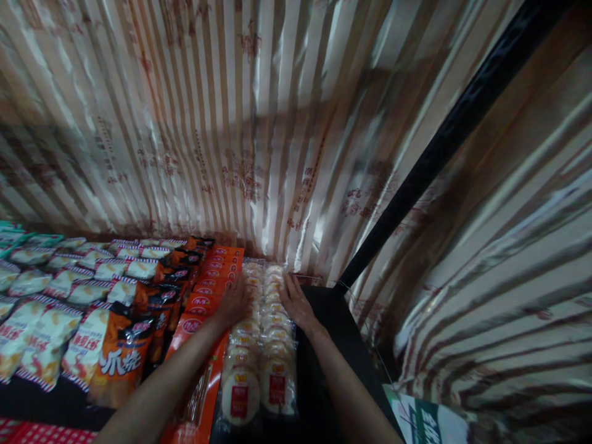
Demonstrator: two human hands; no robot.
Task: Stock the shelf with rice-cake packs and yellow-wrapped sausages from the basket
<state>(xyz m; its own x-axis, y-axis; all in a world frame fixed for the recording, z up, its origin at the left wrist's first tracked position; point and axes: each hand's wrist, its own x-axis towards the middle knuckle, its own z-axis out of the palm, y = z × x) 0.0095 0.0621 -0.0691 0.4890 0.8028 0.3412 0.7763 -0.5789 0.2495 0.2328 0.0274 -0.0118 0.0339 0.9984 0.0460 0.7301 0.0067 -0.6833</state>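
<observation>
Flanking two rows of clear-wrapped round pale rice crackers (259, 345), the left hand (235, 302) and right hand (296, 303) lie flat, fingers spread, touching the rows' far ends.

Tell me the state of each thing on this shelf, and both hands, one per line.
cracker packs: sealed, two overlapping rows.
left hand: open, flat at the rows' left edge.
right hand: open, flat at their right edge.
orange packs: sealed, one overlapping row.
dark bags: sealed, lying overlapped.
white bags: sealed, lying in rows.
</observation>
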